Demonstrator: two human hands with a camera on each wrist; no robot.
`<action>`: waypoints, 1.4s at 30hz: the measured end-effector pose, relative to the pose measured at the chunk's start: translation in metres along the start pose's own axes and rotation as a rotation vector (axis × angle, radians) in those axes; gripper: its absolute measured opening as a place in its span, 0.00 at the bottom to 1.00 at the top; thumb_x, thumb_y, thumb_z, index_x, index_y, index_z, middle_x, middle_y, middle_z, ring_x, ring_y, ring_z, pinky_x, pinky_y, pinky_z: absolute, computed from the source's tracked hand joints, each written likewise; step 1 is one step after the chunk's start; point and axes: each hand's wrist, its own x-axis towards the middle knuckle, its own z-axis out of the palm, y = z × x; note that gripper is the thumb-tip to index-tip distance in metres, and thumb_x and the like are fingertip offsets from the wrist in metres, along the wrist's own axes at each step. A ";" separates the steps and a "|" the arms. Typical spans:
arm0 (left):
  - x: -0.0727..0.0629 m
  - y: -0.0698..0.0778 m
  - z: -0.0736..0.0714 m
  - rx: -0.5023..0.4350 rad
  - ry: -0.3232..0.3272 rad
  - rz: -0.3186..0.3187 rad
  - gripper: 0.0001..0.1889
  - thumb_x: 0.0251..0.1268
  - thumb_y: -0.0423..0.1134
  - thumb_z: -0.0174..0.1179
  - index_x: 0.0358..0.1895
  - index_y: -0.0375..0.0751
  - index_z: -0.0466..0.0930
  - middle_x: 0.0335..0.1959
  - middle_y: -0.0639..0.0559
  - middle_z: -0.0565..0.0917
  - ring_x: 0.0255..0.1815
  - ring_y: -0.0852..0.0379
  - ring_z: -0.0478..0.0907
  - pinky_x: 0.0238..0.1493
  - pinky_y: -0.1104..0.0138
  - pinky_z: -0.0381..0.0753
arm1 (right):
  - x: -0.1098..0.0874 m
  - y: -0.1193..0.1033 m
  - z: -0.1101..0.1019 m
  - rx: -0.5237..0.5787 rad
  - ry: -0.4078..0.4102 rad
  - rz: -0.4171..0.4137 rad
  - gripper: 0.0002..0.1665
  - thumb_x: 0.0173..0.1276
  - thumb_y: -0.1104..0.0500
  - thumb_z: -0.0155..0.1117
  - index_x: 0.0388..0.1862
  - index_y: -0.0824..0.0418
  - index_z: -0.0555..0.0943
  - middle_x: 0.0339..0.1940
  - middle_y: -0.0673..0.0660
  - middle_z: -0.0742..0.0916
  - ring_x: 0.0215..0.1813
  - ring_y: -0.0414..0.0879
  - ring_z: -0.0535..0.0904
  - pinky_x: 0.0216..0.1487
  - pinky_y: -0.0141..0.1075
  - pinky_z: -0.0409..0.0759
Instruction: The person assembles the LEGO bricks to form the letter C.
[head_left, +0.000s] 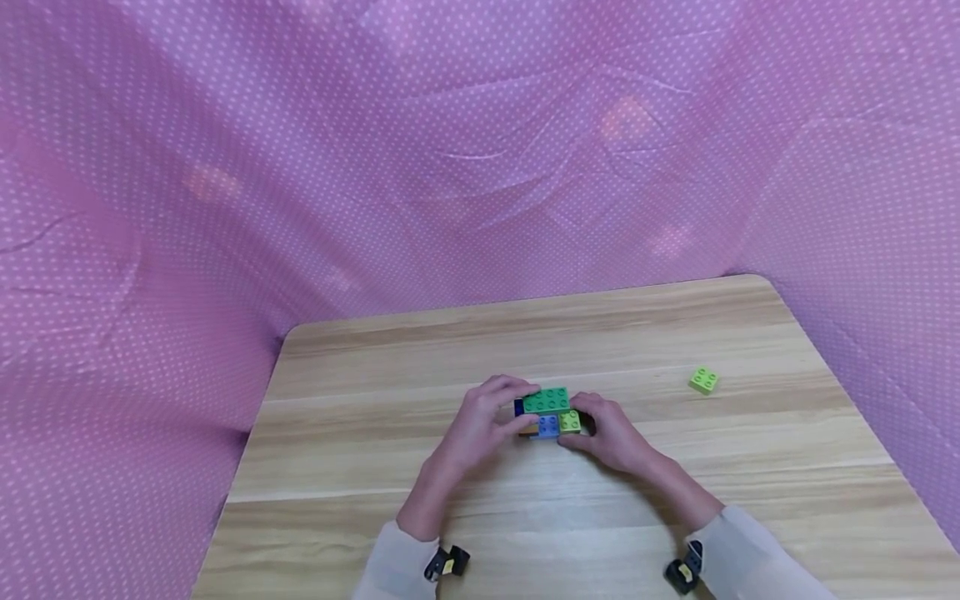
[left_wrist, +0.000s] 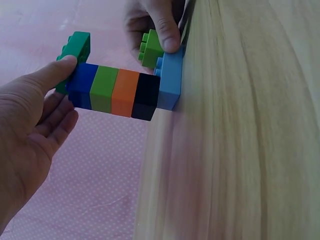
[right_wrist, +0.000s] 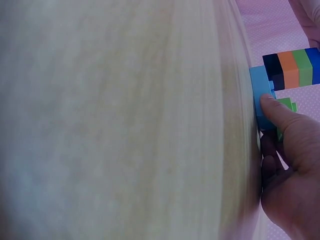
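My left hand (head_left: 480, 421) grips the left end of a long green brick (head_left: 547, 401), thumb on the near side and fingers behind. It tops an upright column of dark blue (left_wrist: 81, 86), lime (left_wrist: 104, 89), orange (left_wrist: 125, 93) and black bricks (left_wrist: 145, 96). The column stands over one end of a light blue brick (left_wrist: 171, 80), low at the tabletop. At that brick's other end sits a lime brick (head_left: 570, 421). My right hand (head_left: 615, 435) pinches the light blue brick, thumb on its near side; its other fingers are partly hidden behind.
A loose lime brick (head_left: 704, 381) lies toward the right of the wooden table (head_left: 360, 450). Pink dotted cloth (head_left: 480, 167) hangs behind the table and along both sides. Each wrist wears a small black camera (head_left: 681, 575).
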 end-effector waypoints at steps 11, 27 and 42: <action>0.000 -0.007 0.003 0.002 -0.002 0.046 0.22 0.67 0.41 0.74 0.63 0.45 0.86 0.58 0.54 0.87 0.61 0.58 0.82 0.62 0.65 0.84 | 0.000 -0.002 0.001 0.005 -0.003 0.005 0.21 0.62 0.58 0.83 0.52 0.54 0.86 0.47 0.46 0.87 0.49 0.43 0.80 0.54 0.38 0.81; -0.001 -0.006 0.007 -0.008 0.003 -0.011 0.23 0.64 0.39 0.77 0.62 0.48 0.87 0.55 0.58 0.87 0.58 0.62 0.82 0.61 0.64 0.84 | -0.016 0.000 -0.036 0.052 0.065 0.050 0.38 0.62 0.57 0.83 0.69 0.61 0.78 0.57 0.55 0.87 0.55 0.50 0.84 0.57 0.44 0.86; 0.000 -0.007 0.007 0.014 0.007 -0.041 0.23 0.65 0.43 0.76 0.63 0.51 0.86 0.56 0.59 0.87 0.59 0.61 0.82 0.64 0.61 0.84 | -0.054 0.052 -0.128 -0.240 0.512 0.313 0.35 0.68 0.56 0.78 0.64 0.77 0.77 0.60 0.78 0.79 0.59 0.74 0.71 0.57 0.64 0.67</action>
